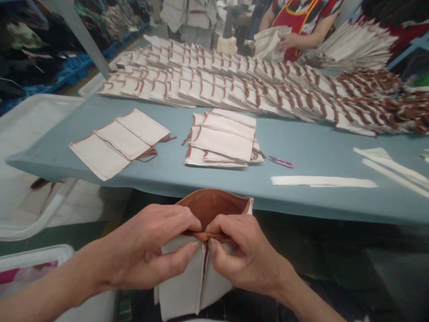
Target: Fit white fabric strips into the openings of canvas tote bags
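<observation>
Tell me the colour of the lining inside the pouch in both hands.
The pouch lining is reddish brown, its outer cloth off-white; head view shows it best.

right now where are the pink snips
In the head view the pink snips lie on the blue table, right of centre, just right of the stack of cream pouches.

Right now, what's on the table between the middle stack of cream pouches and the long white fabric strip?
Pink-handled scissors lie there on the blue table, between the stack and the strip; the head view shows it.
</observation>
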Demonstrator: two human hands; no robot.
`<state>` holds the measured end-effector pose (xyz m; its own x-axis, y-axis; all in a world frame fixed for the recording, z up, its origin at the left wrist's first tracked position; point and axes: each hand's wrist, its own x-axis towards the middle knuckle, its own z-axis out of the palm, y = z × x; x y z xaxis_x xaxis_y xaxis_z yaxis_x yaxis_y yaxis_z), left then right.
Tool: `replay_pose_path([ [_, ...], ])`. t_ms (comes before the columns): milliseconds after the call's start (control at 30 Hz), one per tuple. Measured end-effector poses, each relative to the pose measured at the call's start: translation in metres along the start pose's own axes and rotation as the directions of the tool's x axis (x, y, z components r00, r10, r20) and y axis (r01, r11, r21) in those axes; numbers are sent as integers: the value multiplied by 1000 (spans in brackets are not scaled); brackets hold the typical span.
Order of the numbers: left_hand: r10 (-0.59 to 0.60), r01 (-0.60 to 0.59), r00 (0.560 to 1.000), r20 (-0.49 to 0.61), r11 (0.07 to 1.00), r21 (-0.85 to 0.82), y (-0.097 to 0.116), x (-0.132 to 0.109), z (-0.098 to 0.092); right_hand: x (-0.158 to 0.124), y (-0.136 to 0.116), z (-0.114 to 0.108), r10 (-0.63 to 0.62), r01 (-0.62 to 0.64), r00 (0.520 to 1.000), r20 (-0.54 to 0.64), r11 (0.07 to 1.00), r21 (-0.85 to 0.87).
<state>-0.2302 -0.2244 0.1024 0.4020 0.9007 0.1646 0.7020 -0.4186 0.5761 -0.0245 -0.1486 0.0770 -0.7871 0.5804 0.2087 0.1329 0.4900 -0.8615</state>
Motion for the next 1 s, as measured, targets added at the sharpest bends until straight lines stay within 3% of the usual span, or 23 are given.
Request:
replay_pose_path([
  [100, 43, -37, 994, 103, 998, -60, -4, 3, -5, -3, 5, 1, -53, 51, 998, -32, 997, -65],
  [200, 84, -83, 995, 51, 996, -33, -14, 4, 1, -4, 9, 5, -57, 56, 995, -76, 998, -10],
  [267, 33, -31, 999, 5, 977, -212, -22, 2, 13, -4, 8, 10, -38, 49, 992, -119, 994, 96],
  [333, -114, 111, 993, 29, 820, -562, -28, 1, 30, -2, 5, 18, -22, 58, 987, -157, 972, 229],
  [367, -188, 176, 980, 67, 655, -735, -30, 1, 40, -1, 3, 23, -19, 67, 986, -166, 955, 290],
  [400, -217, 193, 973, 79, 578, -793, -31, 2, 50, 0, 1, 28, -15, 73, 985, -170, 938, 338],
  [467, -253, 179, 966, 49, 520, -835, -31, 7, 68, 3, -4, 35, -32, 94, 986, -166, 920, 380],
  [567, -301, 123, 953, -47, 521, -844, -29, 19, 85, 8, -8, 36, -69, 132, 983, -168, 905, 404],
  [667, -334, 69, 931, -147, 558, -827, -32, 25, 82, 9, -7, 25, -85, 141, 986, -146, 888, 438],
  [733, -331, 61, 928, -171, 588, -807, -36, 23, 69, 8, -3, 15, -104, 135, 990, -99, 908, 396],
  [833, -254, 86, 959, -127, 688, -720, -40, 15, 38, 5, 2, 1, -112, 117, 993, -37, 962, 248],
  [900, -111, 46, 989, -101, 865, -499, -36, 11, 17, 5, 4, -4, -99, 100, 995, -13, 981, 168],
  [1000, 56, -69, 996, -70, 978, -198, -20, 12, -7, 6, 5, -7, -93, 90, 996, 19, 991, 96],
])
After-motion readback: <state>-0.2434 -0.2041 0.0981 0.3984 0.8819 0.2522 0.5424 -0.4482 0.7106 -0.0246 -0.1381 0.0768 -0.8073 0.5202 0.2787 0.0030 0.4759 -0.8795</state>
